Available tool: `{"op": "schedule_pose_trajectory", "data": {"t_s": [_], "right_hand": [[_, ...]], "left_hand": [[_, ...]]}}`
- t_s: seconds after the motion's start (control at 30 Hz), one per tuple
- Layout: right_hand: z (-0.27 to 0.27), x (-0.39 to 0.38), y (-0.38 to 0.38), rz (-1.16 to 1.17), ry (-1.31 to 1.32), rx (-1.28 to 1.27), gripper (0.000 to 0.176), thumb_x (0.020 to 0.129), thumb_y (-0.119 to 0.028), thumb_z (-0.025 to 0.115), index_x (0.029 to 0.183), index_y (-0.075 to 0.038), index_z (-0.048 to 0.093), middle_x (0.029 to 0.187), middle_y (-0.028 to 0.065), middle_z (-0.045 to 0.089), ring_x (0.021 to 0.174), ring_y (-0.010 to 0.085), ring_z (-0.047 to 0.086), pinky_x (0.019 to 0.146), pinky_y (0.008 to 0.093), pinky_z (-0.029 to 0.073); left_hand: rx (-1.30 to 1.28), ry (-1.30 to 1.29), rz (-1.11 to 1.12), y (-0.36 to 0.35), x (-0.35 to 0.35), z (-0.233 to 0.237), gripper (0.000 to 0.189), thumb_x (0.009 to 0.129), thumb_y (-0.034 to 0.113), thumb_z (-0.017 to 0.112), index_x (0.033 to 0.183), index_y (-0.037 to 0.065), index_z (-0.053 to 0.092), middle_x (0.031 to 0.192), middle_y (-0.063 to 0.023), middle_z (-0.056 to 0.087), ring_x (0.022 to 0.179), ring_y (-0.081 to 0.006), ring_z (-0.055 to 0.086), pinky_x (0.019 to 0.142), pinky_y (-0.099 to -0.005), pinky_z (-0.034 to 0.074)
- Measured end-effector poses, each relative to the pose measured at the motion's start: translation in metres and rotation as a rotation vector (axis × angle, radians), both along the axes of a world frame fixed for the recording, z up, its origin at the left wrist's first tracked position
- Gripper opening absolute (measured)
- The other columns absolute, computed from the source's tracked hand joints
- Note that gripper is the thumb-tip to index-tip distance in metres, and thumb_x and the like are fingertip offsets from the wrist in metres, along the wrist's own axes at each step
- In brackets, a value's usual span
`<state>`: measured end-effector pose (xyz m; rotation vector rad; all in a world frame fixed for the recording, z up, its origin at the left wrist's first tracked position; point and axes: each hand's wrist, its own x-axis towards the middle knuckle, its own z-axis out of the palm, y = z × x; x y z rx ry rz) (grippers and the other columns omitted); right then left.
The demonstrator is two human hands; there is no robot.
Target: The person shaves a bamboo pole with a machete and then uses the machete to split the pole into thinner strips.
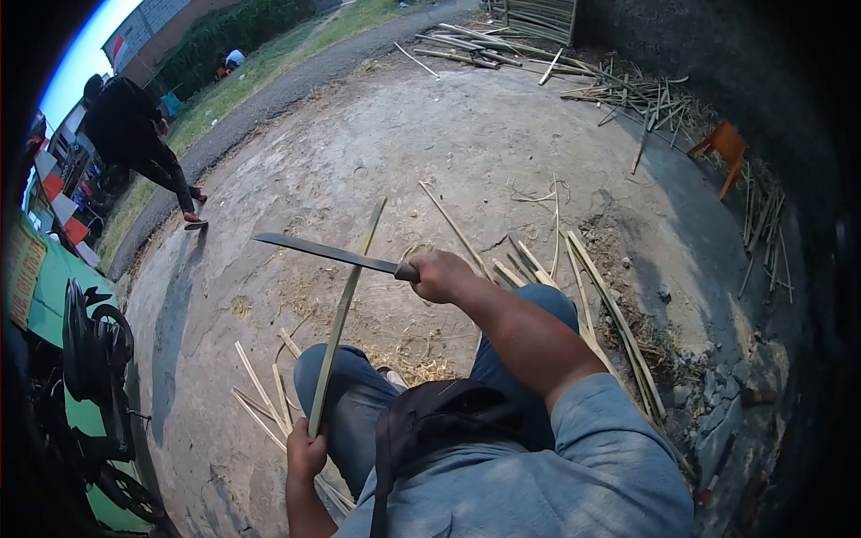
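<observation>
My left hand [307, 454] is closed around the lower end of a long bamboo strip [335, 328], which slants up and away past my left knee. In my right hand [442, 276] I grip the handle of a machete [334, 253], its long dark blade pointing left. The blade crosses over the upper part of the strip in this view. Wood shavings [413, 366] lie on the ground between my knees. Several split bamboo strips [619, 323] lie beside my right leg, and more strips [262, 387] lie by my left leg.
A person in dark clothes [126, 125] walks at the upper left. Bamboo piles [646, 100] lie along the far right wall, near an orange chair [723, 152]. A motorcycle [99, 359] stands at the left. Broken concrete rubble [717, 417] lies at the lower right.
</observation>
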<state>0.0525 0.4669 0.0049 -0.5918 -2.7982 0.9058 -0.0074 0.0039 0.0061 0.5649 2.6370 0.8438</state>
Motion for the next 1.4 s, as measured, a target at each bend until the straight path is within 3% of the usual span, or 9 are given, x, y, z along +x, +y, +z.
{"op": "schedule_pose_trajectory", "data": {"t_s": [0.07, 0.1, 0.2, 0.3, 0.43, 0.57, 0.97, 1.23, 1.4], "right_hand": [[0.023, 0.011, -0.019, 0.086, -0.016, 0.004, 0.014, 0.085, -0.022, 0.069, 0.096, -0.015, 0.074, 0.091, 0.0147, 0.075, 0.092, 0.0374, 0.073, 0.080, 0.0505, 0.057], [0.022, 0.008, -0.027, 0.158, -0.081, 0.051, 0.015, 0.085, -0.020, 0.068, 0.098, -0.017, 0.076, 0.096, 0.0138, 0.076, 0.095, 0.0354, 0.074, 0.081, 0.0492, 0.059], [0.012, 0.002, -0.048, 0.322, 0.070, 0.223, 0.010, 0.081, -0.019, 0.069, 0.088, -0.018, 0.076, 0.088, 0.0107, 0.076, 0.086, 0.0329, 0.075, 0.076, 0.0464, 0.059], [0.015, -0.003, -0.047, 0.320, 0.058, 0.320, 0.010, 0.080, -0.019, 0.069, 0.087, -0.019, 0.076, 0.086, 0.0101, 0.076, 0.085, 0.0327, 0.075, 0.075, 0.0458, 0.059], [0.016, -0.004, -0.018, 0.105, -0.017, 0.157, 0.011, 0.081, -0.019, 0.071, 0.091, -0.016, 0.074, 0.089, 0.0129, 0.075, 0.090, 0.0347, 0.074, 0.078, 0.0488, 0.058], [0.010, 0.000, 0.005, -0.057, -0.048, -0.075, 0.022, 0.087, -0.020, 0.066, 0.105, -0.015, 0.076, 0.106, 0.0169, 0.076, 0.104, 0.0362, 0.072, 0.089, 0.0492, 0.057], [0.023, -0.002, -0.040, 0.287, -0.022, 0.235, 0.013, 0.085, -0.022, 0.068, 0.093, -0.016, 0.076, 0.094, 0.0124, 0.077, 0.093, 0.0347, 0.075, 0.082, 0.0475, 0.060], [0.010, -0.002, 0.003, -0.056, -0.081, -0.003, 0.023, 0.088, -0.020, 0.066, 0.108, -0.017, 0.076, 0.106, 0.0153, 0.076, 0.104, 0.0355, 0.073, 0.091, 0.0485, 0.057], [-0.001, 0.000, 0.002, 0.014, -0.005, -0.030, 0.022, 0.086, -0.020, 0.066, 0.105, -0.017, 0.075, 0.102, 0.0157, 0.076, 0.100, 0.0370, 0.073, 0.087, 0.0495, 0.058]], "left_hand": [[0.006, -0.011, 0.004, 0.001, 0.001, -0.001, 0.030, 0.095, 0.025, 0.071, 0.096, -0.003, 0.062, 0.078, -0.0205, 0.068, 0.072, -0.0312, 0.068, 0.068, -0.0421, 0.052], [0.004, -0.016, 0.008, 0.003, 0.003, 0.004, 0.029, 0.095, 0.025, 0.071, 0.096, -0.003, 0.062, 0.078, -0.0201, 0.068, 0.071, -0.0302, 0.068, 0.068, -0.0419, 0.052], [0.014, -0.022, 0.022, 0.004, 0.004, 0.004, 0.029, 0.095, 0.024, 0.071, 0.097, -0.003, 0.063, 0.078, -0.0195, 0.068, 0.071, -0.0285, 0.068, 0.068, -0.0413, 0.052], [0.001, -0.008, 0.028, 0.004, 0.006, 0.006, 0.028, 0.095, 0.024, 0.071, 0.098, -0.003, 0.063, 0.078, -0.0200, 0.069, 0.072, -0.0295, 0.068, 0.068, -0.0419, 0.052], [-0.006, 0.028, 0.027, 0.007, 0.009, 0.010, 0.029, 0.095, 0.026, 0.071, 0.098, -0.003, 0.063, 0.079, -0.0219, 0.069, 0.074, -0.0334, 0.070, 0.069, -0.0437, 0.052], [-0.038, 0.033, 0.014, 0.009, 0.010, 0.014, 0.030, 0.095, 0.026, 0.071, 0.097, -0.003, 0.063, 0.080, -0.0236, 0.069, 0.075, -0.0371, 0.071, 0.069, -0.0452, 0.053], [-0.006, -0.003, 0.020, 0.000, 0.003, 0.001, 0.031, 0.095, 0.027, 0.071, 0.099, -0.003, 0.064, 0.082, -0.0249, 0.070, 0.076, -0.0379, 0.071, 0.071, -0.0445, 0.053], [-0.085, 0.024, 0.023, 0.009, 0.008, 0.015, 0.032, 0.094, 0.028, 0.071, 0.098, -0.003, 0.065, 0.086, -0.0272, 0.071, 0.082, -0.0437, 0.072, 0.073, -0.0460, 0.054], [-0.042, 0.018, -0.001, 0.002, 0.001, 0.003, 0.031, 0.095, 0.028, 0.071, 0.097, -0.002, 0.064, 0.082, -0.0241, 0.070, 0.077, -0.0391, 0.071, 0.070, -0.0451, 0.053]]}}
